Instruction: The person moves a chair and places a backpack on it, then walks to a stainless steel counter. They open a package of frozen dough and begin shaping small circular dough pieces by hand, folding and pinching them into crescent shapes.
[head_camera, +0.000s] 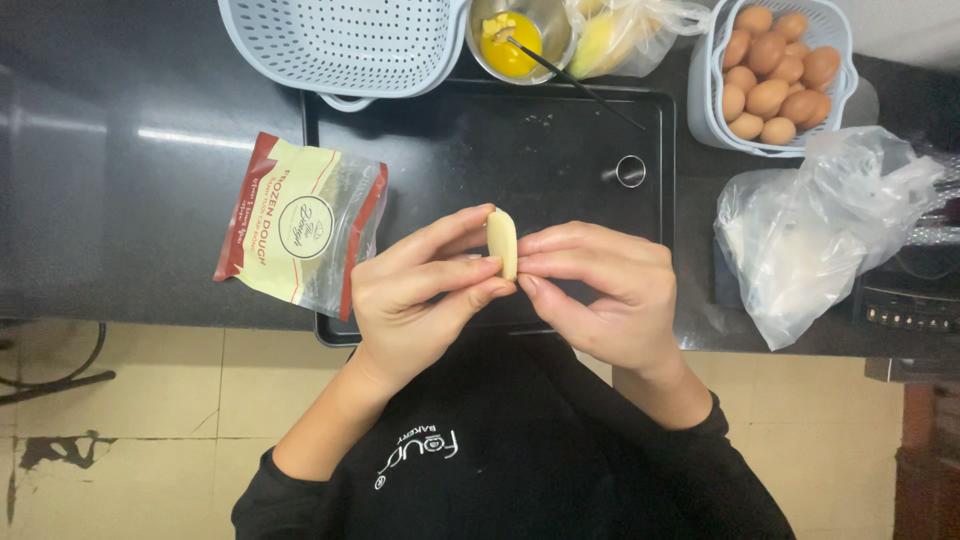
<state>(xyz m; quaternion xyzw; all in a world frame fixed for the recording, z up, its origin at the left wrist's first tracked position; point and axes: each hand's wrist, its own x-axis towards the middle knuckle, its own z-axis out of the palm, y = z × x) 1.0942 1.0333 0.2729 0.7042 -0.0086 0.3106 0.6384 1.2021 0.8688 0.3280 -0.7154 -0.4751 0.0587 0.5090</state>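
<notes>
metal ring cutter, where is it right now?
In the head view the metal ring cutter stands on the black tray, toward its right edge, above the right hand and left of the egg basket.

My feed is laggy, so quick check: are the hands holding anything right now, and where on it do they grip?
Yes. Both hands hold a small pale dough piece above the black tray, the left hand and right hand pinching its lower part between thumb and fingers.

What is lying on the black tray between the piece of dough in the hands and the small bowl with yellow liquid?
In the head view, the black tray is mostly bare between the dough piece and the metal bowl; only a thin dark stick from the bowl crosses it. A metal ring cutter sits to the side.
</notes>
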